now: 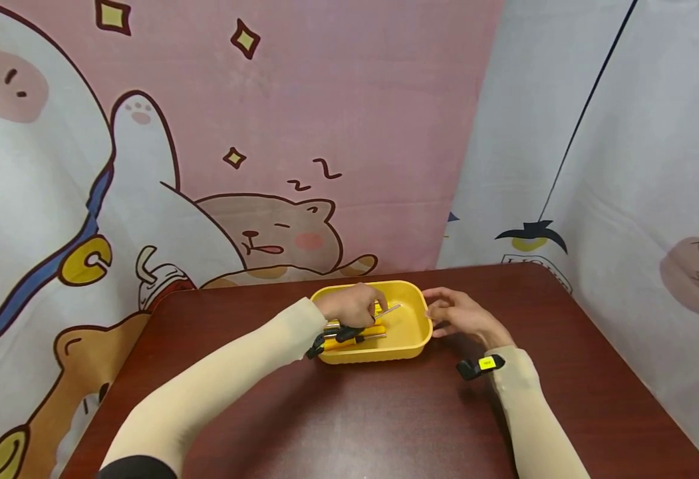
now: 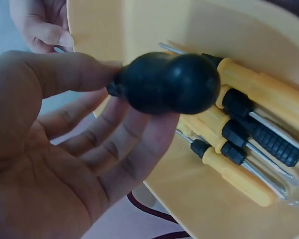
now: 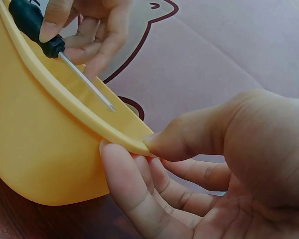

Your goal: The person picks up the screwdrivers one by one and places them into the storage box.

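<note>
Over the yellow plastic bin (image 1: 379, 356), my left hand (image 1: 355, 307) grips a screwdriver (image 3: 28, 20) by its black handle, thumb on one side and fingers on the other. Its bare metal shaft slants down inside the bin in the right wrist view. Below that hand lie several yellow-and-black screwdrivers (image 2: 239, 179), in a loose pile with shafts pointing different ways. My right hand (image 1: 463, 317) pinches the bin's right rim between thumb and fingers. In the head view, my left hand and wrist hide part of the pile.
The bin stands near the back edge of a dark reddish-brown table (image 1: 361, 426). A cartoon-printed cloth (image 1: 349, 133) hangs behind and along the sides. Each wrist wears a black strap mount, the right one (image 1: 481, 364) with a yellow label.
</note>
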`<action>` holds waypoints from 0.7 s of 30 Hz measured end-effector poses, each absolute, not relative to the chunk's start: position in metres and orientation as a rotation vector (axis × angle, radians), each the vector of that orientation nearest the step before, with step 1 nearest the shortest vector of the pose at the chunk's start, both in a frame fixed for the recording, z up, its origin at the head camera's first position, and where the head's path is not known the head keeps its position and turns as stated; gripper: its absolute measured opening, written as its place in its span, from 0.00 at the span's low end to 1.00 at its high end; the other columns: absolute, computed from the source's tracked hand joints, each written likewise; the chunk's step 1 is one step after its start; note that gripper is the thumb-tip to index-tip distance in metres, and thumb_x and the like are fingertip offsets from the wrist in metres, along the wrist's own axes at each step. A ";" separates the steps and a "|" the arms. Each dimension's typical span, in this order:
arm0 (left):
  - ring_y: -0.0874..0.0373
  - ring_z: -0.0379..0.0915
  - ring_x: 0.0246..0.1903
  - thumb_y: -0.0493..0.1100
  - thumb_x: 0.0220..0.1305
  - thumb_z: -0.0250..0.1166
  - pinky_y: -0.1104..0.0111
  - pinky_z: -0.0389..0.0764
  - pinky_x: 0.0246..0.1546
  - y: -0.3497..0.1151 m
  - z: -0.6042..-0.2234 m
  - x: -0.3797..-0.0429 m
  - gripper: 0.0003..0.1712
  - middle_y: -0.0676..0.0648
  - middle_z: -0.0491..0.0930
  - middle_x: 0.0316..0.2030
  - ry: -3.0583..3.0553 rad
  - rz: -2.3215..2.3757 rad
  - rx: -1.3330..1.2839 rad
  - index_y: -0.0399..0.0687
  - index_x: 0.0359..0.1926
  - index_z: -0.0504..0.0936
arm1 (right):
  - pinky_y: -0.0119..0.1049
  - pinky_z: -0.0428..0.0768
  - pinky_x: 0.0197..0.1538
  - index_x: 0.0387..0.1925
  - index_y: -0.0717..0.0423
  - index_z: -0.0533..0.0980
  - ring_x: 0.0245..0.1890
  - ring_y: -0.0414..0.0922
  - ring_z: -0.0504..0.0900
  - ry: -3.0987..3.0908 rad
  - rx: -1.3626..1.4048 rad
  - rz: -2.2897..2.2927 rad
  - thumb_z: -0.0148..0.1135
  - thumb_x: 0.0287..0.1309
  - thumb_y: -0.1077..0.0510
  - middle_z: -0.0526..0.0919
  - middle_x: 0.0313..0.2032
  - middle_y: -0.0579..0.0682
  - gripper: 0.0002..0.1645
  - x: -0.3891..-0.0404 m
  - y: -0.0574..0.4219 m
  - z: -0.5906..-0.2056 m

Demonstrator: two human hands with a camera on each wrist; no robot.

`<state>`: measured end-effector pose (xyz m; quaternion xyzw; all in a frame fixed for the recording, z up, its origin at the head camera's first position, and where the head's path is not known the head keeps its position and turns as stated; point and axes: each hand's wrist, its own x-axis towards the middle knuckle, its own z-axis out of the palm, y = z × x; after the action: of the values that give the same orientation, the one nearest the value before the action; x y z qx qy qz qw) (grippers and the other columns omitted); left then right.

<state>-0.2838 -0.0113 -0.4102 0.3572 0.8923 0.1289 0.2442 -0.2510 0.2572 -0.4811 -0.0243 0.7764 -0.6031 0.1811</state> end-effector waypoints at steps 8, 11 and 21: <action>0.62 0.75 0.34 0.34 0.63 0.67 0.76 0.79 0.34 -0.003 -0.408 -0.286 0.24 0.50 0.81 0.39 2.353 0.274 1.114 0.47 0.61 0.80 | 0.44 0.91 0.41 0.72 0.61 0.63 0.36 0.49 0.86 2.186 -0.075 -1.705 0.60 0.68 0.65 0.81 0.45 0.61 0.34 -0.252 0.257 -0.482; 0.61 0.75 0.37 0.36 0.63 0.68 0.75 0.79 0.37 -0.001 -0.410 -0.286 0.24 0.50 0.81 0.41 2.335 0.251 1.131 0.48 0.61 0.80 | 0.45 0.91 0.41 0.72 0.61 0.63 0.36 0.50 0.85 2.196 -0.073 -1.694 0.59 0.68 0.65 0.81 0.45 0.62 0.33 -0.253 0.257 -0.481; 0.61 0.74 0.39 0.36 0.64 0.69 0.77 0.78 0.38 0.006 -0.415 -0.289 0.26 0.51 0.80 0.42 2.272 0.140 1.258 0.47 0.63 0.79 | 0.45 0.91 0.42 0.72 0.61 0.63 0.37 0.50 0.85 2.206 -0.069 -1.682 0.60 0.68 0.63 0.81 0.47 0.64 0.34 -0.253 0.258 -0.481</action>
<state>-0.2886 0.0061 -0.4147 0.4662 0.8419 0.0520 0.2669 -0.2531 0.2576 -0.4813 -0.0244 0.7817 -0.5959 0.1822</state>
